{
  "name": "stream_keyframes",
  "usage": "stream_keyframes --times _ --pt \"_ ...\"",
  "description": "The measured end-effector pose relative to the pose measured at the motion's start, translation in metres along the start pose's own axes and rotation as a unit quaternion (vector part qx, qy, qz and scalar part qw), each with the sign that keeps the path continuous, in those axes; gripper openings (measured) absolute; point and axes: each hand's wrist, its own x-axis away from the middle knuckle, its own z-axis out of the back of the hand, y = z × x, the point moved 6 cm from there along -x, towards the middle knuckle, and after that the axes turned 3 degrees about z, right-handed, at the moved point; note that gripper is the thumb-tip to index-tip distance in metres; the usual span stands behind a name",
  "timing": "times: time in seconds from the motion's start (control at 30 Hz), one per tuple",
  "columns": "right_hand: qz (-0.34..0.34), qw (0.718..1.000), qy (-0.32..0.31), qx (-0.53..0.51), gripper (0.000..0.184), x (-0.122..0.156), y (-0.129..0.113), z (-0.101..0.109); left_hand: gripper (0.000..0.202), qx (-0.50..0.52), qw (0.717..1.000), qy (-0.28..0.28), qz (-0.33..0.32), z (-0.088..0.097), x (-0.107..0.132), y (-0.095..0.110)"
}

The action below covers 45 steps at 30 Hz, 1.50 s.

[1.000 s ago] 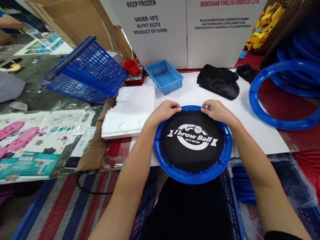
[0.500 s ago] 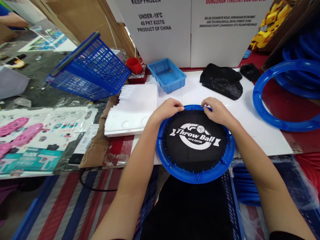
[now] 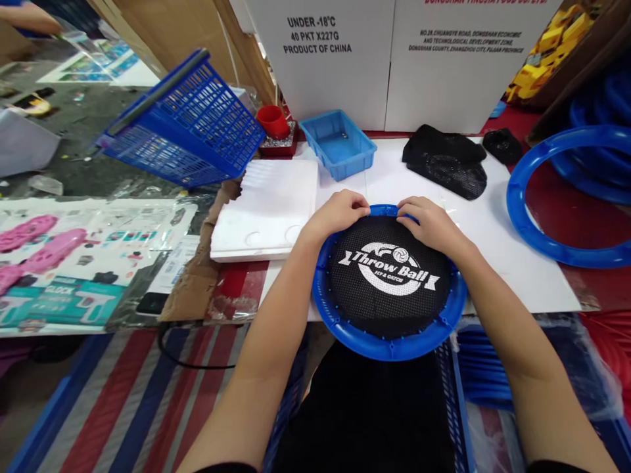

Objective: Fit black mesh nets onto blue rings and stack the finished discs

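Observation:
A blue plastic ring [image 3: 389, 345] lies on the white table sheet in front of me, with a black mesh disc [image 3: 389, 289] printed "Throw Ball" stretched across it. My left hand [image 3: 340, 213] has its fingers curled over the ring's far rim, pinching the mesh edge. My right hand [image 3: 428, 223] does the same just to the right, fingers bent onto the mesh at the far rim. The two hands sit close together, a small gap apart.
A pile of black mesh [image 3: 446, 161] lies at the back, with a small blue tray [image 3: 340, 141] and a red cup [image 3: 273, 121]. An empty blue ring [image 3: 547, 243] lies right. A blue basket [image 3: 187, 125] and white foam slab [image 3: 269, 210] sit left. White cartons [image 3: 394, 52] stand behind.
Both hands have crept closer together along the far rim of the ring. The view has shifted slightly left and down.

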Motion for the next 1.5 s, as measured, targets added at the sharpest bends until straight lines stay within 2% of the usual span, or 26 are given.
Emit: stream_keyframes --times 0.07,0.13,0.23,0.33,0.43,0.57,0.67,0.8,0.97,1.17,1.3,1.5 --pt "0.002 1.0 -0.001 0.014 0.021 0.0 -0.002 0.001 0.012 0.007 0.999 0.042 -0.034 0.001 0.005 0.01" --pt "0.002 1.0 -0.005 0.023 0.023 0.0 -0.003 0.001 0.011 -0.001 0.994 0.06 -0.09 -0.003 0.009 0.023" --pt "0.002 1.0 -0.012 0.026 0.025 0.0 -0.003 0.001 0.011 -0.073 0.981 0.027 -0.18 -0.016 0.016 0.037" --pt "0.003 1.0 -0.023 0.013 0.026 0.0 -0.001 0.0 0.023 -0.14 0.967 -0.012 -0.212 -0.029 0.018 0.037" --pt "0.003 0.999 -0.04 0.004 0.028 0.0 0.002 0.0 0.032 -0.163 0.964 -0.023 -0.21 -0.034 0.017 0.033" --pt "0.016 0.997 -0.071 -0.013 0.028 -0.006 0.001 0.004 0.016 -0.135 0.973 0.003 -0.19 -0.033 0.011 0.033" --pt "0.021 0.996 -0.086 -0.034 0.022 -0.013 -0.001 0.006 0.015 -0.112 0.981 0.023 -0.16 -0.031 0.006 0.033" --pt "0.006 0.996 -0.066 -0.055 0.014 -0.02 0.003 0.004 0.014 -0.06 0.987 0.04 -0.141 -0.027 0.002 0.031" --pt "-0.003 0.995 -0.025 -0.102 0.011 -0.021 0.017 -0.009 0.013 0.018 0.994 0.047 -0.093 -0.025 -0.008 0.016" --pt "-0.05 0.99 -0.015 -0.128 0.01 -0.022 0.026 -0.015 0.014 0.03 0.996 0.037 -0.071 -0.027 -0.017 0.01" --pt "-0.084 0.991 -0.006 -0.104 0.009 -0.023 0.024 -0.015 0.014 0.0 0.994 0.046 -0.102 -0.026 -0.017 0.015" --pt "-0.112 0.99 0.004 -0.088 0.009 -0.023 0.027 -0.015 0.018 -0.117 0.978 0.07 -0.159 -0.027 -0.014 0.022"
